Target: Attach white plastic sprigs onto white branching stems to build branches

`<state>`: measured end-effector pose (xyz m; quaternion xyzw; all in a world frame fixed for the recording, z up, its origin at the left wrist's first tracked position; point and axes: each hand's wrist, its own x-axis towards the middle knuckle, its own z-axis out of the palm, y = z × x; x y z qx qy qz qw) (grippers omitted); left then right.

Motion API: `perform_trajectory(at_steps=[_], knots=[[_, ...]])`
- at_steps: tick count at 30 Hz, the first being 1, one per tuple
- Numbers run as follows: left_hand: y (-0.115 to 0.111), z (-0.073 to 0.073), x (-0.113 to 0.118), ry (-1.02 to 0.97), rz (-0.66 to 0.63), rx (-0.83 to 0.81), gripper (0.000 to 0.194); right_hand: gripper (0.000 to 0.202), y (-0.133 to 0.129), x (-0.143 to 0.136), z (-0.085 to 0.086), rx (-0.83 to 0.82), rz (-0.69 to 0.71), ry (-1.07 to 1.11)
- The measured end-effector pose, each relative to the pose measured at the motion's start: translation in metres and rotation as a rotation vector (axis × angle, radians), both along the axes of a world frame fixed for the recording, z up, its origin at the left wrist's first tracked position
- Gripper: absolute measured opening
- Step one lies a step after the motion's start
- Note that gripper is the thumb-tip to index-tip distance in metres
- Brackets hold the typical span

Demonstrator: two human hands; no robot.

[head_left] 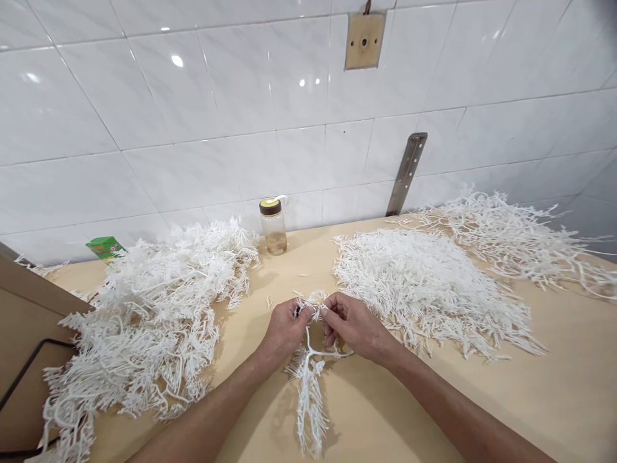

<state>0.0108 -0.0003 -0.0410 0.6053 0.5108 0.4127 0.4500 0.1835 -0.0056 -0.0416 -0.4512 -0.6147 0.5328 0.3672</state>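
Between my two hands is a white plastic artificial branch [310,392], its feathery lower end hanging toward me over the table. My left hand [288,329] pinches the branch's upper stem between thumb and fingers. Close beside it, my right hand [351,325] is closed with thumb and forefinger on a small white sprig [317,303] at the branch's top. The fingertips nearly meet there, and the exact joint between the pieces is partly hidden. A thin bare side stem runs rightward below my right hand.
Heaped white branches [159,321] lie on the left of the wooden table [544,399]. A pile of small sprigs [429,289] sits to the right, with bare stems [520,238] behind. A bottle [273,228], a green box [105,248] and a metal bracket [407,173] stand near the tiled wall.
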Motion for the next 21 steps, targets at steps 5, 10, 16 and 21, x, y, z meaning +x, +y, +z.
perform_trajectory(at_steps=[5,10,16,21], knots=[[-0.001,0.001,0.001,0.045,0.014,0.017,0.020,0.014,-0.002,-0.001,0.001,-0.028,-0.068,-0.064],[-0.005,0.004,0.003,0.142,0.006,0.028,0.024,0.014,-0.003,-0.004,0.003,0.008,-0.148,-0.244],[-0.006,0.001,0.003,0.212,0.023,0.068,0.025,0.019,0.000,-0.014,0.002,0.139,-0.265,-0.434],[-0.004,0.003,0.002,0.048,0.024,-0.044,0.026,0.022,0.001,-0.019,0.002,0.187,-0.320,-0.446]])
